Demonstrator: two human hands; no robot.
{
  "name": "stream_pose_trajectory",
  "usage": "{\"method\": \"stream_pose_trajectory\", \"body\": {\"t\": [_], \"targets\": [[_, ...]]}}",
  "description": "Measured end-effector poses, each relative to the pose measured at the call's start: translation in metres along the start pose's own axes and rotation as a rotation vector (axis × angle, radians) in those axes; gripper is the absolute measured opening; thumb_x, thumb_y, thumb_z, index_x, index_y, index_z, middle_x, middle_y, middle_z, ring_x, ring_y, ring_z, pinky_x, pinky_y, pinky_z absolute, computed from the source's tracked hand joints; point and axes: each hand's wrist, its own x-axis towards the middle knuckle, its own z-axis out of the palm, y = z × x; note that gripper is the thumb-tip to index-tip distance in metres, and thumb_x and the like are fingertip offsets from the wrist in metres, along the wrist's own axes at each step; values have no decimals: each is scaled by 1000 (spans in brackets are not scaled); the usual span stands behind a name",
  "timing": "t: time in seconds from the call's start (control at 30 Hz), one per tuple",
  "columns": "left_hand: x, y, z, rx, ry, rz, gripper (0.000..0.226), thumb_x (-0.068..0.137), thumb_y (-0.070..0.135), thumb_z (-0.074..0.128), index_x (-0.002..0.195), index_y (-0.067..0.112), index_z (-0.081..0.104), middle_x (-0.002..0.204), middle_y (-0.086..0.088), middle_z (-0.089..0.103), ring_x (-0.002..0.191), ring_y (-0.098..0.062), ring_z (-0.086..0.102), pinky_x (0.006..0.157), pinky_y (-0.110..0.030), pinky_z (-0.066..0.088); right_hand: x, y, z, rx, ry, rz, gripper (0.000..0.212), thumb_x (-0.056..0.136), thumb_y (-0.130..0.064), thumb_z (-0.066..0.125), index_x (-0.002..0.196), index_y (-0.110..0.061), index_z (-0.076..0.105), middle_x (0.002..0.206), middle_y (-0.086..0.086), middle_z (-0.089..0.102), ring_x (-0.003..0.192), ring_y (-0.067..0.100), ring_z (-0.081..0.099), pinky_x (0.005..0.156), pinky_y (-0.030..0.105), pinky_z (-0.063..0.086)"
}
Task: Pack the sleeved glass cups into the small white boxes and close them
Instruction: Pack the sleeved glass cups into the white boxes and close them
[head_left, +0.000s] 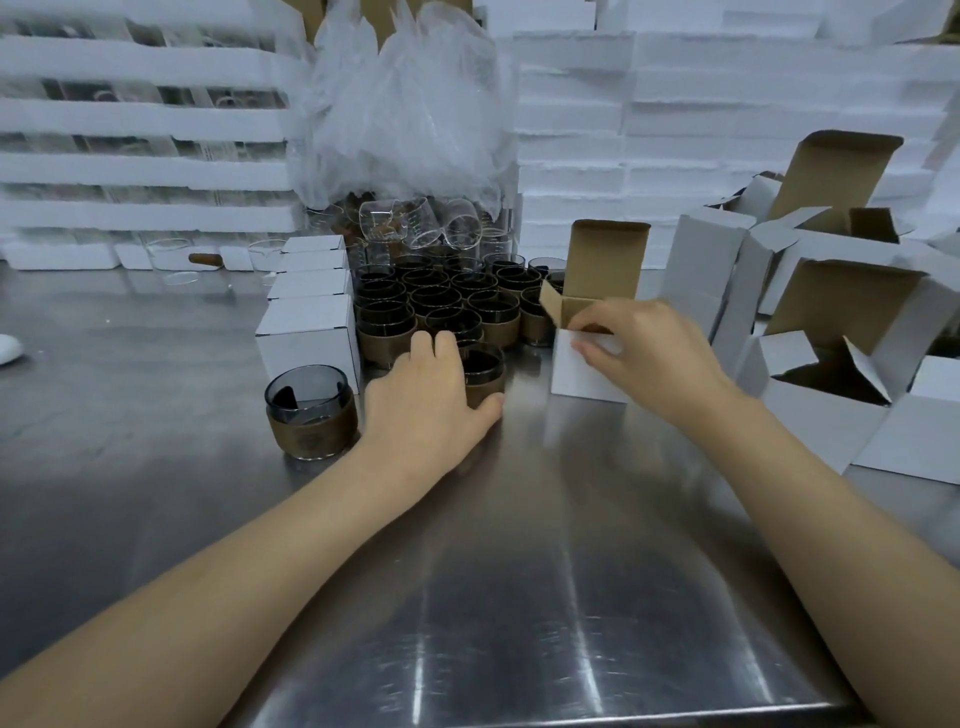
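Steel table (519, 571): left hand (426, 395) grips cup (485, 376), right hand (649, 353) pinches box (582, 382).

1 view: head-worn wide-angle camera, above near edge of bench (519, 597), facing forward and down. Close range: both forearms (218, 587) enter from bottom corners, left hand (426, 400) and right hand (649, 353) sit near frame centre. Far side of bench and stacked white foam (727, 130) behind fill upper half. Straight edges bow toward frame borders.
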Motion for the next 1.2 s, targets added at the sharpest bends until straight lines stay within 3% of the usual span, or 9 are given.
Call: {"method": "stream_pose_trajectory", "body": {"t": [0.17,0.27,0.4,0.47,0.6,0.73,0.87,1.0,1.2], "targets": [[6,-3,12,-543,-91,-56,68,82,52,62,139,26,37,124,7,40,103,-9,51,83,-25,46,-1,1,8,117,216,-112,25,86,3,59,108,-4,69,107,9,65,103,29,57,86,41,47],[13,-5,15,-958,-124,-97,55,85,38,66,133,31,43,117,13,45,98,3,50,77,-5,39,-1,-7,9,421,98,-236,49,79,4,59,127,-7,57,128,5,52,118,16,50,96,25,44],[15,2,12,-1522,-176,-207,56,76,32,63,129,26,46,120,-3,54,105,-17,56,100,-39,43,-4,-15,21,528,-153,-251,86,78,-14,77,149,-16,28,150,-4,27,140,-6,20,107,8,24],[13,6,12,-1664,-211,-206,52,77,23,62,128,19,49,114,-5,57,99,-24,56,91,-37,44,-5,-19,28,571,-109,-195,86,78,-15,79,148,-14,29,146,-6,32,136,-7,27,107,10,26],[12,5,13,-1763,-271,-160,34,95,3,48,129,7,49,112,-8,60,92,-13,64,72,-21,53,-7,-28,36,787,-4,-39,71,76,-3,78,136,-15,43,130,-6,50,117,9,55,95,20,47],[14,5,14,-1699,-216,-156,48,88,11,63,134,5,49,115,-6,63,108,-17,61,103,-42,46,-8,-29,43,992,-3,41,66,74,2,78,123,-27,44,120,-24,55,109,9,62,89,24,52],[14,4,15,-1678,-178,-143,60,76,24,70,131,9,52,115,-5,67,112,-18,63,105,-44,45,-7,-29,47,1108,11,79,66,74,3,78,118,-31,44,125,-15,54,110,12,63,87,26,53],[15,3,16,-1723,-207,-140,60,82,26,72,134,5,49,114,-6,69,107,-17,66,99,-35,48,-7,-29,47,1015,88,68,67,71,-9,83,117,-38,44,116,-29,57,109,4,61,87,17,49],[18,4,18,-1778,-321,-175,32,101,11,38,126,-2,54,107,-10,67,99,-18,64,96,-31,49,-9,-27,42,746,242,-76,74,72,-8,83,135,-21,46,124,2,42,119,5,46,96,14,42]]}}
